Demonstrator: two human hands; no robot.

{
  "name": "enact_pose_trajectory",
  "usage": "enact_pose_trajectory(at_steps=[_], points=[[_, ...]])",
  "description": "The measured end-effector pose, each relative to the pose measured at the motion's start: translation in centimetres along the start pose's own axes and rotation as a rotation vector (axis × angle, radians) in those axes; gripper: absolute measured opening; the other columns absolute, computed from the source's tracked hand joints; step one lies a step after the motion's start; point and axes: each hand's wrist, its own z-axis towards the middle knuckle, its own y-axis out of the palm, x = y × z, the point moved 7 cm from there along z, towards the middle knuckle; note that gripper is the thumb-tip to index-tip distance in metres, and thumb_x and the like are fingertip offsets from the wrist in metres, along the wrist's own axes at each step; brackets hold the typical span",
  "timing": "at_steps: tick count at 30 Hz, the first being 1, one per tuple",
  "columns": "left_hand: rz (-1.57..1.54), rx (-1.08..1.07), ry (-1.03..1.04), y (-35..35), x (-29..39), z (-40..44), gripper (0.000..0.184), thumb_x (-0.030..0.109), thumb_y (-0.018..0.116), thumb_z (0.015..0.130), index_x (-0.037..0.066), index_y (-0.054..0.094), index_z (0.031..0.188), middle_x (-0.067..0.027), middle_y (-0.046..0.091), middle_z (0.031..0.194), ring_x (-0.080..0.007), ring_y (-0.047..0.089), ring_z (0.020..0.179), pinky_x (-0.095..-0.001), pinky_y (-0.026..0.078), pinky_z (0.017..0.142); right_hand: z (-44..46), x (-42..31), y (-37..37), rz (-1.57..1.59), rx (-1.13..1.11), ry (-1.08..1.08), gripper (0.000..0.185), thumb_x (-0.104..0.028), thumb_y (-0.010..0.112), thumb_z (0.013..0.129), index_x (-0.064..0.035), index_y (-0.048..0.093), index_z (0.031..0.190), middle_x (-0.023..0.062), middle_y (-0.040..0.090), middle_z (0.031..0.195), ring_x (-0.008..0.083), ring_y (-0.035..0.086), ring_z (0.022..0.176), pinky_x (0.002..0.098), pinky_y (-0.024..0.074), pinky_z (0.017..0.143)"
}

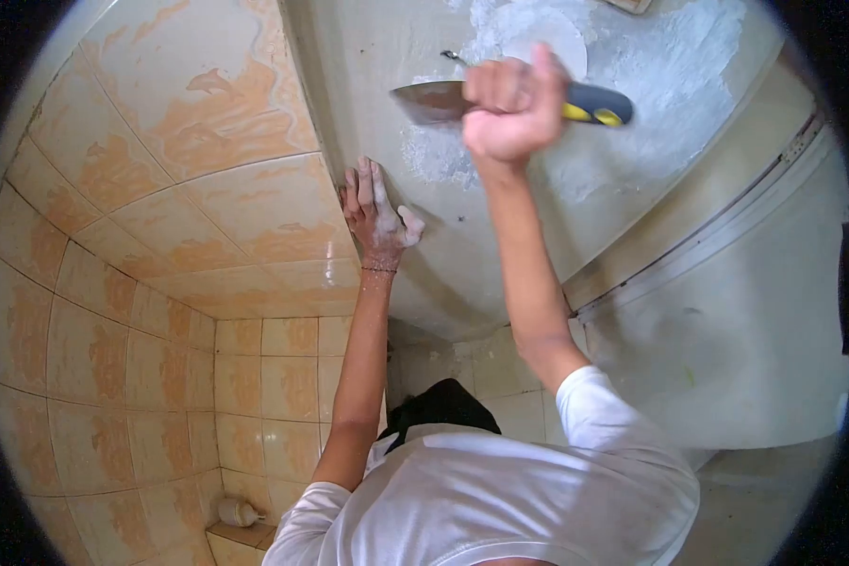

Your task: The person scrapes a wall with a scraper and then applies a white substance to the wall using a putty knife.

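My right hand (514, 108) is wrapped round a putty knife (602, 104) with a black and yellow handle. Its wide metal blade (429, 101) points left, over the pale flat surface (443, 245); whether it touches the surface I cannot tell. Behind that hand a rough patch of white filler (670, 80) spreads across the surface, with a smooth round white disc (558, 38) partly hidden by my thumb. My left hand (377, 215), dusted with white powder, rests against the surface beside the tiled edge, fingers stretched out and holding nothing.
Cream and orange wall tiles (226, 85) border the surface on the left. A small dark hook-like piece (453, 57) sticks out near the blade. A pale door-like panel (726, 311) stands at right. A whitish container (239, 512) sits on a low ledge at bottom left.
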Motion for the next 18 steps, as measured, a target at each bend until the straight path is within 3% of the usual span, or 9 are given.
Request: enact_pose_trajectory(at_steps=[2,4,5,6,8,10,13,16,18], points=[[-0.001,-0.004,0.003,0.0,0.1,0.1,0.071,0.025,0.042,0.075,-0.007,0.034,0.139,-0.0198,0.034,0.145,-0.0430,0.033,0.131,-0.0510,0.028,0.109,-0.9,-0.8,1.1,-0.077,-0.115,-0.044,0.045,-0.025,0.043,0.095,-0.0182,0.024,0.055,-0.0044,0.015,0.041,0.0111,0.009,0.036,0.0301,0.0149,0.038],[-0.015,0.025,0.009,0.0,-0.1,0.2,0.070,0.025,0.041,0.077,-0.006,0.034,0.139,-0.0201,0.034,0.145,-0.0429,0.033,0.130,-0.0513,0.027,0.110,-1.4,-4.3,1.4,0.062,-0.194,-0.204,0.045,-0.024,0.042,0.095,-0.0179,0.021,0.056,-0.0050,0.014,0.041,0.0110,0.009,0.035,0.0299,0.0146,0.038],[-0.013,0.027,0.011,0.1,-0.2,0.4,0.070,0.025,0.041,0.077,-0.006,0.034,0.139,-0.0201,0.034,0.145,-0.0429,0.033,0.130,-0.0513,0.027,0.110,-0.8,-4.8,1.2,0.317,-0.267,-0.257,0.031,-0.015,0.046,0.095,-0.0167,0.037,0.065,-0.0072,0.019,0.045,0.0091,0.013,0.036,0.0291,0.0179,0.037],[-0.023,0.036,0.017,0.1,-0.3,0.4,0.070,0.026,0.041,0.077,-0.006,0.034,0.139,-0.0201,0.034,0.145,-0.0429,0.033,0.130,-0.0512,0.027,0.110,-0.3,-4.1,1.0,0.318,-0.267,-0.256,0.031,-0.015,0.046,0.095,-0.0167,0.037,0.065,-0.0072,0.019,0.045,0.0091,0.013,0.036,0.0291,0.0179,0.037],[-0.035,0.035,0.013,0.0,0.0,-0.1,0.070,0.026,0.041,0.077,-0.006,0.035,0.139,-0.0201,0.034,0.145,-0.0429,0.033,0.130,-0.0511,0.027,0.110,0.3,-0.5,-0.3,-0.006,0.048,-0.020,0.051,-0.028,0.041,0.096,-0.0202,0.016,0.051,-0.0056,0.013,0.041,0.0100,0.008,0.036,0.0293,0.0120,0.039],[-0.006,0.015,-0.003,0.2,-0.2,0.0,0.071,0.027,0.042,0.076,-0.007,0.035,0.138,-0.0204,0.035,0.144,-0.0429,0.033,0.130,-0.0509,0.028,0.109,-0.4,0.0,0.6,-0.024,-0.075,0.001,0.052,-0.029,0.042,0.095,-0.0207,0.017,0.051,-0.0057,0.014,0.041,0.0100,0.009,0.036,0.0289,0.0119,0.039],[0.035,0.015,0.020,0.1,-0.1,0.1,0.072,0.027,0.043,0.074,-0.007,0.036,0.138,-0.0204,0.034,0.145,-0.0431,0.033,0.130,-0.0512,0.029,0.108,-1.3,-5.5,1.8,0.079,-0.268,-0.176,0.047,-0.027,0.045,0.095,-0.0174,0.024,0.055,-0.0056,0.016,0.043,0.0105,0.012,0.036,0.0292,0.0143,0.039],[-0.010,0.030,0.008,0.1,-0.2,0.1,0.073,0.026,0.044,0.073,-0.007,0.036,0.138,-0.0203,0.034,0.145,-0.0431,0.033,0.130,-0.0515,0.028,0.109,-0.9,-0.2,-0.1,-0.147,-0.049,-0.017,0.041,-0.029,0.043,0.096,-0.0180,0.029,0.059,-0.0060,0.015,0.043,0.0099,0.011,0.036,0.0288,0.0146,0.039],[-0.014,0.020,0.007,0.0,0.0,-0.3,0.073,0.027,0.044,0.073,-0.006,0.036,0.138,-0.0200,0.034,0.145,-0.0431,0.034,0.130,-0.0516,0.028,0.109,-1.8,0.8,0.8,-0.038,-0.153,0.062,0.033,-0.028,0.042,0.096,-0.0177,0.036,0.065,-0.0059,0.017,0.044,0.0097,0.012,0.036,0.0283,0.0155,0.039]])
